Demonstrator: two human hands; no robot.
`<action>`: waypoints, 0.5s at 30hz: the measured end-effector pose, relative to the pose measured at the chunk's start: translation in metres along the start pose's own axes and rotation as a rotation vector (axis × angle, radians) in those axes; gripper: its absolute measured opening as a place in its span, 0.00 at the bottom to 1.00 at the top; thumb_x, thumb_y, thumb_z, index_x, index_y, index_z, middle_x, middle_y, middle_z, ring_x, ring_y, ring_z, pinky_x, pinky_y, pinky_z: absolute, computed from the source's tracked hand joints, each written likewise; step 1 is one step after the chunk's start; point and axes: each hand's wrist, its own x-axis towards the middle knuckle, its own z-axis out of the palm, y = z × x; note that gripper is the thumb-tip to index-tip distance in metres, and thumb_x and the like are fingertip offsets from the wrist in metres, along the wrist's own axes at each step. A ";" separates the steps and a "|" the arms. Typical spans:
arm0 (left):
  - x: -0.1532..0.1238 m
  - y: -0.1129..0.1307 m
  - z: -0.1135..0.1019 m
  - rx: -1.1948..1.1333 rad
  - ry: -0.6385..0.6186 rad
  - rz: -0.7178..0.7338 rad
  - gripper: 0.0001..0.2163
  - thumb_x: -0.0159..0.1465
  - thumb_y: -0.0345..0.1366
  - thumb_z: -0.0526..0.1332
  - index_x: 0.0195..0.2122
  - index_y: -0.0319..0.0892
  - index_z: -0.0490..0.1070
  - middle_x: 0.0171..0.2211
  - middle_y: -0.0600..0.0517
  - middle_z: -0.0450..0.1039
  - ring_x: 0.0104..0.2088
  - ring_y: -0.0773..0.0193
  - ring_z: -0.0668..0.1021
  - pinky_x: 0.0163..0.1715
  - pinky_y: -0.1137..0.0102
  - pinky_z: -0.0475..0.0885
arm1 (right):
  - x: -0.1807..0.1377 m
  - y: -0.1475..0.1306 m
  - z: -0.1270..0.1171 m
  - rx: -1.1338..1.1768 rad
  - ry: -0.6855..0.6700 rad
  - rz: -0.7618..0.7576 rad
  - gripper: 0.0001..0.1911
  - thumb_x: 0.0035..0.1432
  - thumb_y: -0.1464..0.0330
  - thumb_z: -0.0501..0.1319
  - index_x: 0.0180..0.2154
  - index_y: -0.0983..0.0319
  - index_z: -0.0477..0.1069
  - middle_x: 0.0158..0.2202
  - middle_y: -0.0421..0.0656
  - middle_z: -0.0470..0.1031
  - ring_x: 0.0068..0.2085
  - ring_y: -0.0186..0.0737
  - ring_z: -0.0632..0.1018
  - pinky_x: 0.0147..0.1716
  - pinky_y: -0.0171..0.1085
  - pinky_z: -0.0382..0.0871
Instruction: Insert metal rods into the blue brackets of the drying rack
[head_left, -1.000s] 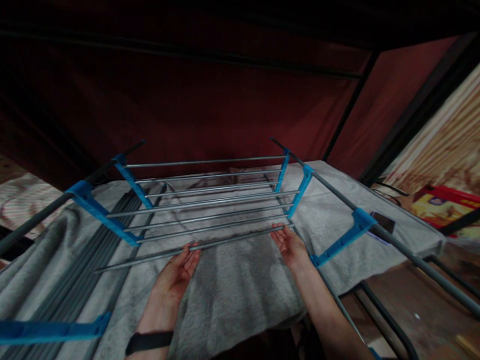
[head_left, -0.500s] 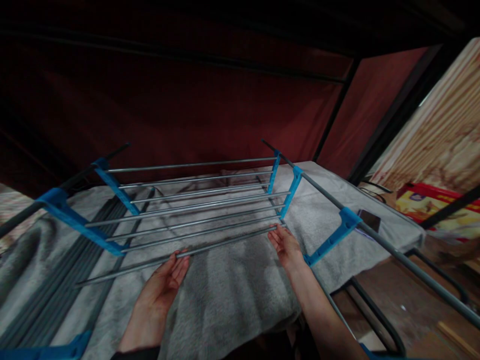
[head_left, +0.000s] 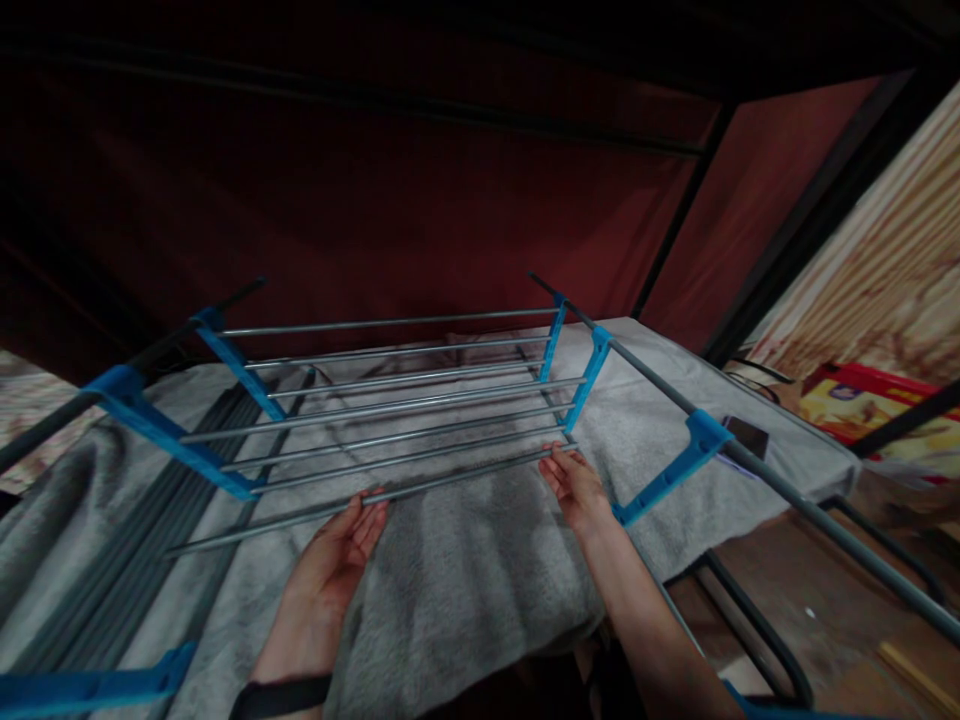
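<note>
A loose grey metal rod (head_left: 457, 479) lies across both my hands, above the blanket. My left hand (head_left: 341, 555) pinches it left of its middle between thumb and fingers, palm partly turned up. Close to its right end, my right hand (head_left: 574, 485) grips it with thumb and fingertips. Just beyond is a partly built rack, with several thin crossbars (head_left: 420, 402) joining blue plastic brackets. The brackets sit on long poles at each side. Nearest the rod's right end is a blue bracket (head_left: 664, 478) with no crossbar in it; another blue bracket (head_left: 97, 682) is at lower left.
A bundle of grey tubes (head_left: 124, 540) lies at left on the grey blanket (head_left: 465, 600). A phone (head_left: 742, 442) rests at right, behind the rack's right pole (head_left: 825, 522). A red and yellow box (head_left: 877, 405) stands beyond the bed. Dark frame bars and red cloth close off the back.
The view has shifted slightly. Both hands keep their hold on the rod, which stays in front of the rack and sits a little higher in view at its left end.
</note>
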 end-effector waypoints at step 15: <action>-0.010 -0.028 0.004 -0.140 -0.076 -0.068 0.07 0.67 0.20 0.60 0.35 0.35 0.77 0.32 0.42 0.81 0.31 0.60 0.85 0.33 0.70 0.81 | 0.010 0.009 -0.017 -0.145 -0.028 0.124 0.10 0.58 0.82 0.65 0.32 0.61 0.75 0.31 0.38 0.82 0.31 0.30 0.83 0.38 0.29 0.81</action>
